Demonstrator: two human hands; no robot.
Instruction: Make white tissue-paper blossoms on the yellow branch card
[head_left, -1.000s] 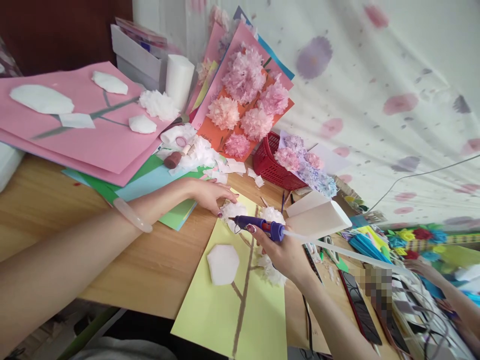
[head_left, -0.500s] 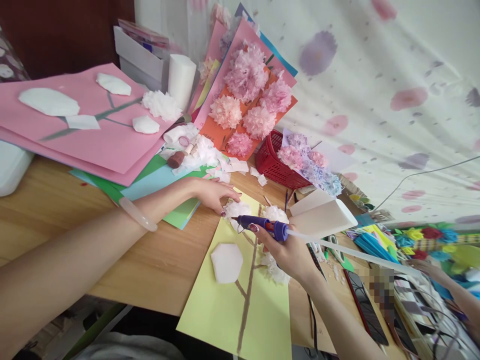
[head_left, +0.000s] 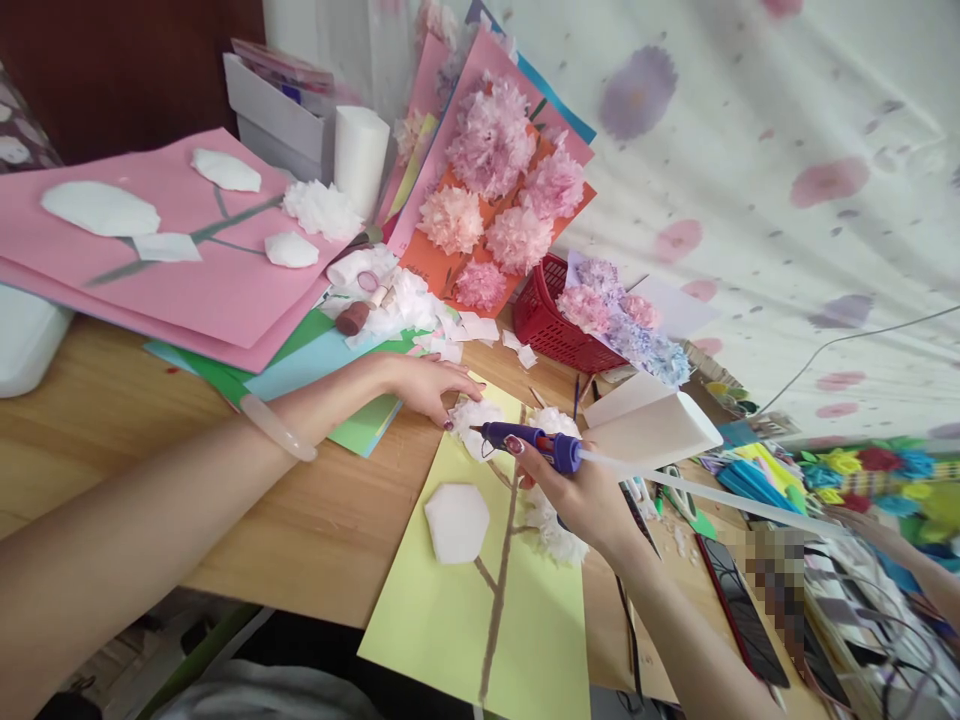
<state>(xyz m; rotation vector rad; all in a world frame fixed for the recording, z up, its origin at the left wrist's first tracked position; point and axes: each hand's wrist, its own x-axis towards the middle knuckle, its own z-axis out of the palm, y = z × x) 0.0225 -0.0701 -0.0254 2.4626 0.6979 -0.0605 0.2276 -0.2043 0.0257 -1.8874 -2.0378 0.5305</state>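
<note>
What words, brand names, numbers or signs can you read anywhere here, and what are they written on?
None can be read.
Orange sheet: small dark marks near its lower left corner, too blurred to make out.
Glue gun in the right hand: no lettering I can make out.
Phone: dark screen, no legible text.

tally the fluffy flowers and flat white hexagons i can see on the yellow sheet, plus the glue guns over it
white fluffy flowers: 3
flat white hexagon: 1
glue gun: 1
total: 5
</note>
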